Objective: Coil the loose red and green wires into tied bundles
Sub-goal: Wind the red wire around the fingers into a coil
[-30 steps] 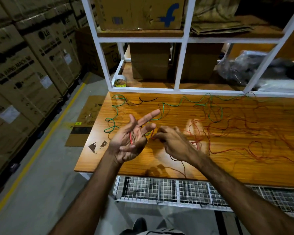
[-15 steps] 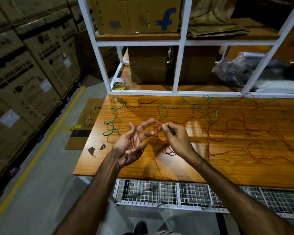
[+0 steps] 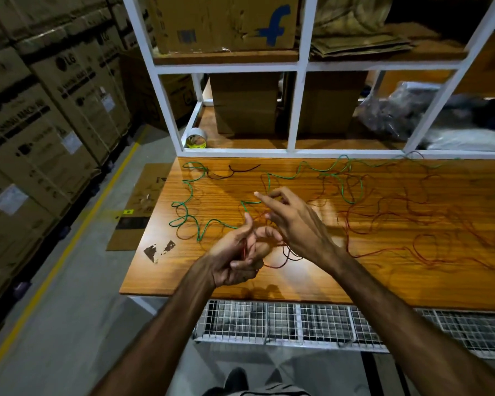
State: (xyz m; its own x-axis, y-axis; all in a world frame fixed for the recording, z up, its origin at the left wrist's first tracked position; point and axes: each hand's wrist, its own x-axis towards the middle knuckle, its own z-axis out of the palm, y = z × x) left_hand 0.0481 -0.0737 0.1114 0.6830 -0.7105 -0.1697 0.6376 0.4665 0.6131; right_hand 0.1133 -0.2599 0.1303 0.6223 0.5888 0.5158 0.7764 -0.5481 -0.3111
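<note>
Tangling is the risk: the thin red wire sprawls over the orange wooden table across the thin green wire. Left hand grips red turns; right hand pinches the strand, so pulling could snag green.

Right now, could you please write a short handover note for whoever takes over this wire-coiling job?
Left hand: fingers curled round a few turns of red wire, palm up, over the table's near edge.
Right hand: just above the left, seemingly guiding the red wire round it; index finger extended, and I cannot tell whether it pinches the wire.
Wires: the green wire sprawls loose across the left and back of the wooden table; most of the red lies tangled to the right.
Done: only the first red loops. No tied bundle in view.
Left: finish and tie the red coil, then coil and tie the green.
</note>
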